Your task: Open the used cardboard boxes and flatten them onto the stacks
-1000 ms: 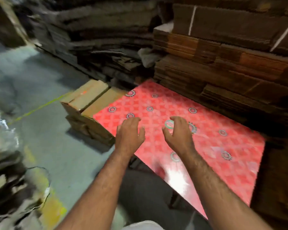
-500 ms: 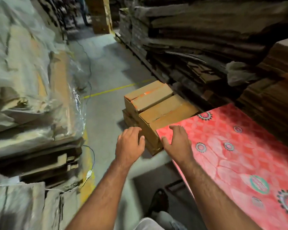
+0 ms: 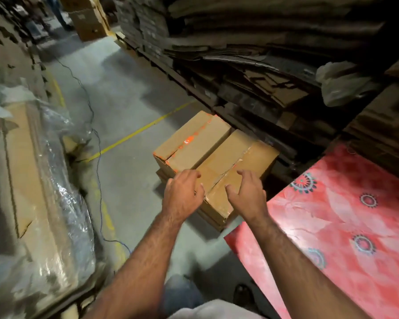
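Two closed brown cardboard boxes sit side by side on the floor, on top of lower boxes. The left box has orange tape marks on its seam. The right box is sealed with clear tape. My left hand hovers above the near end of the boxes, fingers loosely curled, holding nothing. My right hand hovers over the near end of the right box, fingers spread and bent, holding nothing. A flattened red patterned sheet lies on a stack to the right.
Tall stacks of flattened cardboard line the back and right. Plastic-wrapped cardboard stands on the left. A concrete aisle with yellow lines and a thin cable runs between them. A far box and a person's legs stand down the aisle.
My view has swung left, from the red sheet to the two brown boxes on the floor. Both hands have moved off the red sheet and now reach over the boxes.
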Motion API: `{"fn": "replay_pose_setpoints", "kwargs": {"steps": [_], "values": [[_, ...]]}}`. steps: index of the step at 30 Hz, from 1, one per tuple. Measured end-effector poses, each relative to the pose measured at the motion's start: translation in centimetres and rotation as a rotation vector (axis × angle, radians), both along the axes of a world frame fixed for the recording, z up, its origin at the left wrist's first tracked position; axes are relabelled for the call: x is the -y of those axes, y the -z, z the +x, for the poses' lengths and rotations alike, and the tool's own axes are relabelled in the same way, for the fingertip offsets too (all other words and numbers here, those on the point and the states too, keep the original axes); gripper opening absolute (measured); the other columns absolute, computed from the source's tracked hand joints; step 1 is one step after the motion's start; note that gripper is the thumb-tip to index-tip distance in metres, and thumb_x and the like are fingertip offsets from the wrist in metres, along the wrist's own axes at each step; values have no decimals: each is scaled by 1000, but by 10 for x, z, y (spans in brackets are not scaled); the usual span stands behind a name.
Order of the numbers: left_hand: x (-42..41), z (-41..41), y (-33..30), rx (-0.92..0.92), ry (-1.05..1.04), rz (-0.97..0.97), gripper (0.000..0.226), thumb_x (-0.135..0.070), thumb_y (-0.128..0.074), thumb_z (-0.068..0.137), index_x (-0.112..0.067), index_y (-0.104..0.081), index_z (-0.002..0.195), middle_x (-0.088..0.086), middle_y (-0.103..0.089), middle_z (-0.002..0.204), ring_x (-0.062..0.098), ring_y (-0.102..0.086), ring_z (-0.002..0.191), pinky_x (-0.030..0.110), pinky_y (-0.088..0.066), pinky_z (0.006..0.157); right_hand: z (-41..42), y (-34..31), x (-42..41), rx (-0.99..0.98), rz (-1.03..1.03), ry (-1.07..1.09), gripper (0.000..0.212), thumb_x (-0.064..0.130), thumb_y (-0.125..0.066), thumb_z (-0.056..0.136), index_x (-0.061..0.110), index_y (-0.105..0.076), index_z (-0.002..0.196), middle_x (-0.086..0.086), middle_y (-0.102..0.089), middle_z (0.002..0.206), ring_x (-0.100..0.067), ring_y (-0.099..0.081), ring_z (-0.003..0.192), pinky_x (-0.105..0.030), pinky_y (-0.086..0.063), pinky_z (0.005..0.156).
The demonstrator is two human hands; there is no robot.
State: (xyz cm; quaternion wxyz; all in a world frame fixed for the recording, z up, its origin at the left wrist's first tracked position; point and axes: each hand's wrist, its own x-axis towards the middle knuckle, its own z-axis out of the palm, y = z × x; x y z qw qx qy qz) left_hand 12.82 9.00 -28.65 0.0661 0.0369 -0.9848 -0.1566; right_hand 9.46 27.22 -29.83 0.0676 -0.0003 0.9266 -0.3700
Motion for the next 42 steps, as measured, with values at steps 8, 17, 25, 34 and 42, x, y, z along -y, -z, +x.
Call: {"fn": "replay_pose_setpoints", "kwargs": {"steps": [8, 17, 25, 34, 42], "values": [[88, -165, 83, 255, 230, 11, 35, -26, -60, 96, -9, -62, 126, 10, -65, 122, 27, -58, 113, 44, -46, 97, -98, 77, 72, 284, -52, 336, 66, 35, -68, 94, 10, -43, 149, -10, -45, 149, -27, -46, 137, -37, -39, 113], [150, -264, 317, 749, 192, 75, 51, -29, -62, 97, 6, -50, 132, 26, -54, 130, 42, -55, 119, 46, -47, 100, -145, 284, 95, 829, -95, 816, 71, 36, -73, 94, 0, -42, 147, -19, -47, 145, -34, -50, 133, -38, -43, 104], [194, -252, 448, 847, -17, 552, 45, -49, -68, 81, -17, -60, 111, 14, -67, 90, 37, -66, 75, 42, -59, 67, -116, 399, 109, 932, -323, 1084, 73, 45, -81, 84, 11, -46, 139, -9, -58, 137, -31, -58, 121, -48, -51, 104], [126, -280, 301, 525, -322, 1159, 50, -40, -79, 85, -34, -45, 121, -3, -59, 134, 17, -62, 114, 48, -60, 80, -145, 279, 95, 252, -475, 1230, 71, 72, -81, 60, 37, -43, 109, 8, -68, 107, -15, -70, 96, -52, -61, 86], [123, -251, 136, 340, -291, 1201, 46, -39, -82, 82, -41, -45, 109, 1, -48, 143, 25, -58, 121, 46, -64, 73, -123, 134, 80, 48, -582, 1142, 73, 70, -83, 60, 38, -41, 111, 7, -68, 110, -14, -70, 98, -56, -59, 87]]}}
